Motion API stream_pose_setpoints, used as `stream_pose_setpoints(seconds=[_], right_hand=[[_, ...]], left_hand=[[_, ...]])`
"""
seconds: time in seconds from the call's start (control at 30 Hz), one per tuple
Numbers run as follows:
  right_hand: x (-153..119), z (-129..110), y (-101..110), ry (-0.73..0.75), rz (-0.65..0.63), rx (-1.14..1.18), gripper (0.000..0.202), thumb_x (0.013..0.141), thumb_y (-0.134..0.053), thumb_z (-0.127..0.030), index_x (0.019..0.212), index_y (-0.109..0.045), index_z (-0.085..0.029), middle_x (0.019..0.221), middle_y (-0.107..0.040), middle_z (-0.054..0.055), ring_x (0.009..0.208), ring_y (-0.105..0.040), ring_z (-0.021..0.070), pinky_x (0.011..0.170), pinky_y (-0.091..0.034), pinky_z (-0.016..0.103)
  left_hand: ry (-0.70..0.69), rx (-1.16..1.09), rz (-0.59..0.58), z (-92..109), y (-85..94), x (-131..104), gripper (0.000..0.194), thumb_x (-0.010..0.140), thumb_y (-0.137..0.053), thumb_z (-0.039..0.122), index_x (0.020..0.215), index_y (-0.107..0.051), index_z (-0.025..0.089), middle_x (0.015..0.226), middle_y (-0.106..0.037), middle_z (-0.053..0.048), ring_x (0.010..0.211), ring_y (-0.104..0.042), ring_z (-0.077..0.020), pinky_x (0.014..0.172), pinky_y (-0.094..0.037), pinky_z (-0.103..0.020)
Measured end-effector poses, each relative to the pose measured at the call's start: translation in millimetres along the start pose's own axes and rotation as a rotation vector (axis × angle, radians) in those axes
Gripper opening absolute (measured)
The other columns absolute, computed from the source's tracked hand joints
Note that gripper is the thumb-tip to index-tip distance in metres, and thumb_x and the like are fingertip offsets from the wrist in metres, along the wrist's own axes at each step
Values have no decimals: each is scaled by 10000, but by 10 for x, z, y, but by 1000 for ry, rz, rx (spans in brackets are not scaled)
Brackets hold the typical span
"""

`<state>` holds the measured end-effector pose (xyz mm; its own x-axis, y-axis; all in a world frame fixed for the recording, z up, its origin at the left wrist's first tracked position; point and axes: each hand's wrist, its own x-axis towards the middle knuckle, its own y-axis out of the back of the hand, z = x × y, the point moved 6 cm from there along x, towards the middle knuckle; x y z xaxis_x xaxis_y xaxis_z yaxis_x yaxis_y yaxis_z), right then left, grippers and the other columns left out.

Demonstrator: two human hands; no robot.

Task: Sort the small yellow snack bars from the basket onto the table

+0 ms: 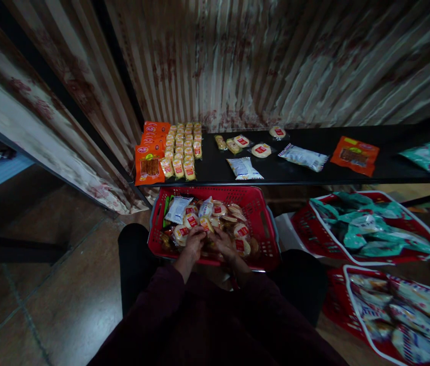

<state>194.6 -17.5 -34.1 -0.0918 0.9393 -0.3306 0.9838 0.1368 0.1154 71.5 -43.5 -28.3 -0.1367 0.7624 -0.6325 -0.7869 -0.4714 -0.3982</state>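
A red plastic basket [251, 201] stands between my knees, holding round wrapped crackers [242, 231] with red labels and a white-and-blue snack bag [178, 209]. Over its middle, my left hand [194, 243] and my right hand [224, 244] come close together. Between their fingertips is a small yellow wrapped biscuit packet [206, 224], with the fingers of both hands closed on its near end. Dim light and the fingers themselves hide exactly how each hand grips it.
On the black shelf [215, 173] ahead are rows of yellow biscuit packets [179, 147], orange snack bags [150, 162], loose crackers [261, 150] and white bags [303, 156]. Red baskets of green bags [371, 229] and striped bags [409, 315] stand at right. A curtain [238, 66] hangs behind.
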Motion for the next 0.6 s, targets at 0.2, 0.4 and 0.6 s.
stream_pose_setpoints(seconds=[0.2,0.4,0.6], right_hand=[[23,33,72,4,74,-70,503,681,-587,-615,966,-693,-214,1001,-704,78,948,-637,256,894,-487,417],[52,55,110,33,101,-68,549,680,-608,-559,1123,-636,-236,1068,-695,58,1004,-628,249,929,-469,429],[62,10,140,51,102,-105,469,652,-632,-544,1000,-687,-233,1063,-706,58,1036,-623,264,976,-440,445]], left_hand=[[-9,0,0,9,3,-2,283,541,-729,142,810,-659,198,816,-610,-3,770,-566,-123,681,-417,-236],[-105,9,-37,39,-68,-35,308,561,-734,122,850,-654,189,883,-619,-33,791,-577,-136,686,-457,-250],[-250,248,78,60,-74,0,256,631,-639,46,834,-612,200,794,-598,-3,680,-549,-120,647,-455,-244]])
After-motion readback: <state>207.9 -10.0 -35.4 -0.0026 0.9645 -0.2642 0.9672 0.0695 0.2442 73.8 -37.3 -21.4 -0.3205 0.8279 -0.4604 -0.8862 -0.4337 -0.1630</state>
